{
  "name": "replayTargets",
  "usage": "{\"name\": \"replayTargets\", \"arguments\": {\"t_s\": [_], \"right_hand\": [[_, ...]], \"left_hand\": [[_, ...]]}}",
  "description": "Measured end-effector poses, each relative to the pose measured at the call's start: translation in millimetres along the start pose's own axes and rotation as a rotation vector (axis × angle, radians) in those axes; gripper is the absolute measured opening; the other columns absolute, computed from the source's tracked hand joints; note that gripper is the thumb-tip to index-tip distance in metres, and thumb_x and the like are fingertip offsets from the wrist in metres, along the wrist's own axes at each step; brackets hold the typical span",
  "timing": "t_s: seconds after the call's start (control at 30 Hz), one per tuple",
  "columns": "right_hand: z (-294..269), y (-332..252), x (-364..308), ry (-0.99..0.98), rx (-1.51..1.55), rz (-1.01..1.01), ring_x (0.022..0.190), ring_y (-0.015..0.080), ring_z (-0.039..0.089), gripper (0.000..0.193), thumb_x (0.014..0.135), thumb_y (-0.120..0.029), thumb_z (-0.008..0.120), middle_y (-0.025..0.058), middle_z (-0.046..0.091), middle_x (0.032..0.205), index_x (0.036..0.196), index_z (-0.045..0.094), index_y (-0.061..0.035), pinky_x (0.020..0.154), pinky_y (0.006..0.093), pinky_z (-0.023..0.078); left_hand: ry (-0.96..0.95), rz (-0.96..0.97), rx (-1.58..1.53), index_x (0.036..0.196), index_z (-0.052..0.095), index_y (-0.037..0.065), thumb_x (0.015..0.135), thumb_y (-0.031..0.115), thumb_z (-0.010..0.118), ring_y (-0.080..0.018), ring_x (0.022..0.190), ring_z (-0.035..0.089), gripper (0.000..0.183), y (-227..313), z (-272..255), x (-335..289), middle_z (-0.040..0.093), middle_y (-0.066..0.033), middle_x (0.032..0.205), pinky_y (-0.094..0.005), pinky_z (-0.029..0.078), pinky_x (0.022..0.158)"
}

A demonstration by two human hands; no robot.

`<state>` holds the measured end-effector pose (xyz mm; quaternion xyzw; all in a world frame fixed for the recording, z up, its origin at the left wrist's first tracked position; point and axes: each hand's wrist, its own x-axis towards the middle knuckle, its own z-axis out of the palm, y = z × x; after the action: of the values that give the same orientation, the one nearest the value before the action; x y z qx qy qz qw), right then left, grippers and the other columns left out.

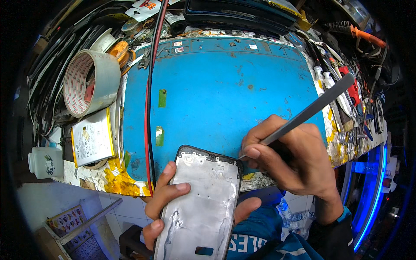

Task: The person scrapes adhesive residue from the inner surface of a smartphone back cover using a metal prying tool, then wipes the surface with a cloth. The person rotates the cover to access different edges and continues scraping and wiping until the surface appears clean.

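My left hand (167,195) grips a bare phone frame (203,190) at the lower middle, fingers along its left edge and thumb at its right edge. The frame has a silvery metal plate, a black rim and a small rectangular slot near its lower end. Tilted slightly, it overlaps the front edge of the blue work mat (225,95). My right hand (294,156) is closed round grey metal tweezers (310,108), held like a pen. Their tip touches or nearly touches the frame's upper right corner; which of these, I cannot tell.
A red and black cable pair (149,99) crosses the mat's left side. Left of it stand a roll of clear tape (93,82), a phone battery (93,138) and a white bottle (45,162). Several tools, including red-handled pliers (349,86), crowd the right side. Dark trays (238,17) lie behind.
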<state>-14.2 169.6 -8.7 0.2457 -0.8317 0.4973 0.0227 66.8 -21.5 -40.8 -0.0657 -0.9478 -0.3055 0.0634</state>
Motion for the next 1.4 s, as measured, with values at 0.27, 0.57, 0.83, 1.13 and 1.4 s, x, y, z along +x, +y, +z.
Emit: {"name": "replayTargets", "arguments": {"t_s": [0.27, 0.57, 0.83, 1.13, 1.4], "right_hand": [[2, 1, 6, -0.028, -0.004, -0.009, 0.065, 0.0165, 0.065, 0.006, 0.092, -0.005, 0.063, 0.0087, 0.067, 0.08, 0.09, 0.065, 0.0009, 0.056, 0.0288, 0.049], [4, 0, 14, -0.054, 0.0, -0.017, 0.063, 0.0156, 0.063, 0.009, 0.092, -0.008, 0.065, 0.0085, 0.067, 0.08, 0.088, 0.065, 0.0008, 0.055, 0.0283, 0.047], [4, 0, 11, -0.098, -0.051, 0.064, 0.063, 0.0174, 0.064, 0.009, 0.092, -0.008, 0.066, 0.0096, 0.067, 0.08, 0.089, 0.065, 0.0012, 0.055, 0.0287, 0.047], [2, 2, 9, -0.054, -0.011, -0.007, 0.064, 0.0199, 0.065, 0.008, 0.092, -0.006, 0.065, 0.0103, 0.068, 0.082, 0.089, 0.065, 0.0013, 0.056, 0.0295, 0.047], [-15, -2, -21, 0.249, 0.441, 0.12, 0.068, 0.0111, 0.063, 0.014, 0.096, -0.011, 0.063, 0.0082, 0.066, 0.079, 0.097, 0.063, 0.0026, 0.059, 0.0237, 0.05]], "left_hand": [[0.08, 0.12, 0.043, 0.14, 0.005, 0.015, 0.078, 0.051, 0.078, -0.0333, 0.133, 0.038, 0.102, -7, 3, 1, 0.037, -0.0152, 0.128, -0.0444, 0.029, 0.115], [0.172, 0.045, -0.107, 0.138, 0.019, 0.023, 0.075, 0.058, 0.076, -0.0252, 0.13, 0.038, 0.091, -7, 14, 5, 0.04, -0.0093, 0.129, -0.0425, 0.024, 0.114], [0.221, -0.009, -0.192, 0.136, 0.031, 0.03, 0.073, 0.065, 0.074, -0.0181, 0.128, 0.038, 0.083, -7, 21, 2, 0.043, -0.0041, 0.13, -0.0408, 0.019, 0.114], [0.281, -0.057, -0.258, 0.133, 0.045, 0.038, 0.07, 0.072, 0.071, -0.01, 0.125, 0.039, 0.077, -6, 25, 0, 0.046, 0.0018, 0.131, -0.0389, 0.014, 0.114], [0.267, 0.02, -0.26, 0.137, 0.038, 0.034, 0.063, 0.071, 0.078, -0.0142, 0.128, 0.04, 0.092, -6, 17, 1, 0.044, -0.0053, 0.134, -0.0381, 0.021, 0.113]]}}
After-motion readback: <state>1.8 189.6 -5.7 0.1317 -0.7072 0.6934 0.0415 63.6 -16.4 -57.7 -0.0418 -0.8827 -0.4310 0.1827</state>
